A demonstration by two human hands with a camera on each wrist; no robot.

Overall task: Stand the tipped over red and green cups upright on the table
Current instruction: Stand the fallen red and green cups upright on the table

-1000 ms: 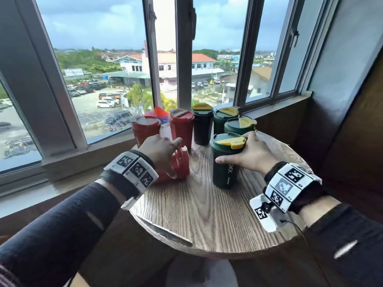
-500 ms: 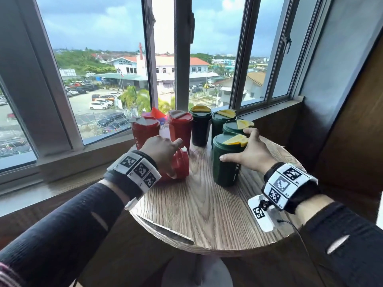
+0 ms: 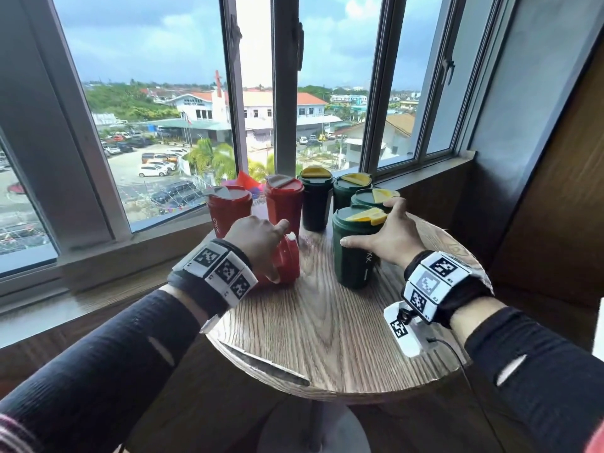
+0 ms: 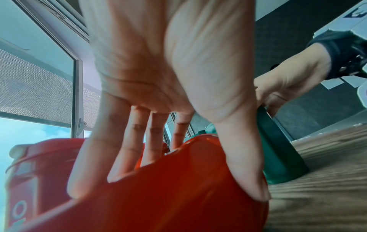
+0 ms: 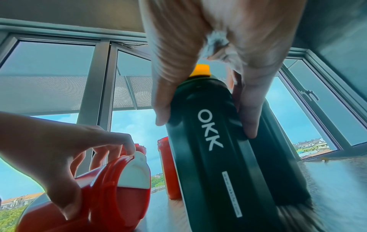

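Round wood-grain table beside a window holds two upright red cups and three upright dark green cups with yellow lid flaps along the back edge. Left hand is wrapped over a tipped red cup lying on its side at the table's left, fingers and thumb clasping the body, lid facing right with a white flap. Right hand grasps the front green cup near its lid, thumb on one side and fingers on the other; this cup stands upright on the table, marked OKK.
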